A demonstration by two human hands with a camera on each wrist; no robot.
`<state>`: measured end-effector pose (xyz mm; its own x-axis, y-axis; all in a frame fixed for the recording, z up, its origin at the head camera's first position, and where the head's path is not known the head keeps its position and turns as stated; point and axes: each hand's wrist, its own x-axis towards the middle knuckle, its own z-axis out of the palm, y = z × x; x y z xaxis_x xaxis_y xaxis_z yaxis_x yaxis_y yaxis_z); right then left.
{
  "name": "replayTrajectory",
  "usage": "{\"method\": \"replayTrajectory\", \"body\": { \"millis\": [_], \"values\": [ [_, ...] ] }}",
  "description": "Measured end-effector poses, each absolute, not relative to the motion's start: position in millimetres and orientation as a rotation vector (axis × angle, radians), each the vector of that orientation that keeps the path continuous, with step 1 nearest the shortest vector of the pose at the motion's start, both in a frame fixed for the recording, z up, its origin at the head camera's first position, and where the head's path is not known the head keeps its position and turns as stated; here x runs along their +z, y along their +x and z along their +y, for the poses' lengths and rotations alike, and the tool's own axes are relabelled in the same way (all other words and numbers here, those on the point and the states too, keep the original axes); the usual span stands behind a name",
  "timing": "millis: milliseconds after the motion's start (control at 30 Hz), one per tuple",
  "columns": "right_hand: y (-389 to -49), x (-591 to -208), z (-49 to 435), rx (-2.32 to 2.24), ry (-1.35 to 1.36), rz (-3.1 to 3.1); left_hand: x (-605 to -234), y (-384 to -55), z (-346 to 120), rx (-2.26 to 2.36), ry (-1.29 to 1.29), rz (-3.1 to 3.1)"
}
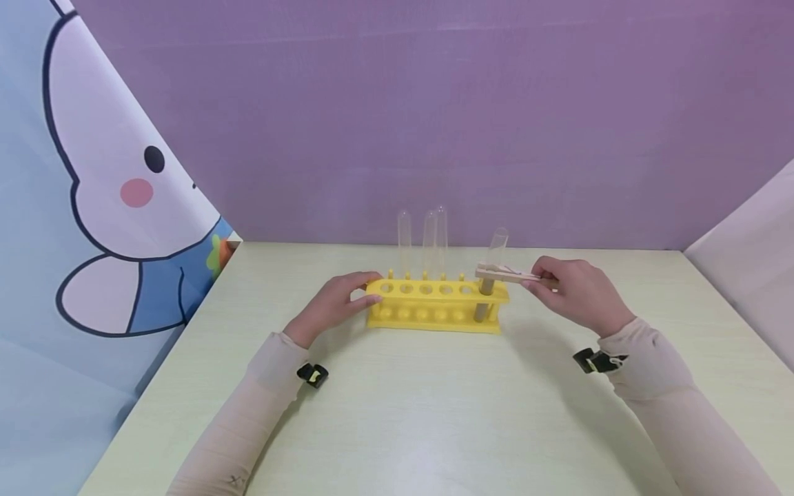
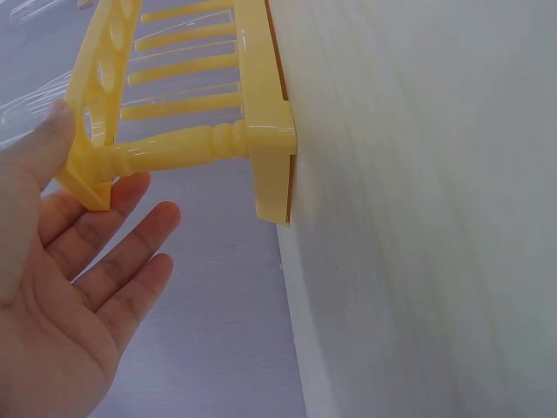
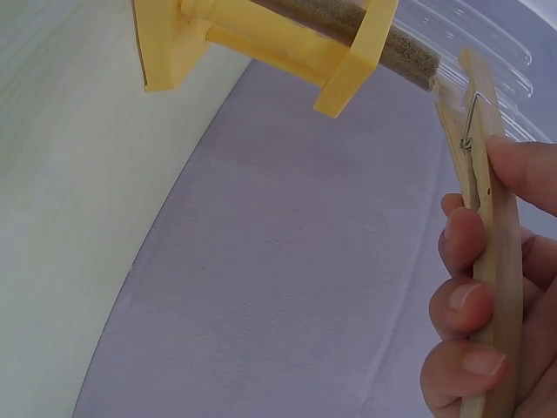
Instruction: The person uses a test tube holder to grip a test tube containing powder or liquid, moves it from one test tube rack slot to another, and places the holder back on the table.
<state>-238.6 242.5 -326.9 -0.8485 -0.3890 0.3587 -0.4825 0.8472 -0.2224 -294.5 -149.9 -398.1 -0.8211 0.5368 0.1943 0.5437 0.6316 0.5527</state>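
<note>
A yellow test tube rack [image 1: 434,326] stands on the table. My left hand [image 1: 335,303] pinches the left end of its top plate, thumb on one side and index finger on the other; the other fingers extend loosely in the left wrist view. At the rack's right end, a test tube [image 3: 409,54] with brown, grainy contents stands in a hole. A wooden test tube holder [image 3: 492,226] meets the tube's clear part above the contents. My right hand [image 1: 577,293] grips this holder, fingers curled round its handle; whether its jaws clamp the glass is hard to tell.
Several clear test tubes [image 1: 404,238] rise upside down at the rack's back. Another rounded glass end [image 1: 500,238] shows behind the holder. Bare yellow pegs [image 1: 462,277] stand along the back edge. A purple wall [image 1: 459,124] closes off the pale table [image 1: 397,413].
</note>
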Motion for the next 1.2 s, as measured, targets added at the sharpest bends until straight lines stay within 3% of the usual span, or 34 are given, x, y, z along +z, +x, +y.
{"method": "replayTrajectory", "body": {
  "millis": [633,1200],
  "values": [
    [-244,-328,246,0.495,0.703,-2.715,-399,-295,-150,-0.950,-0.943,-2.809],
    [-244,-338,244,0.261,0.755,-2.544,-399,-295,-150,-0.958,-0.932,-2.828]
  ]
}}
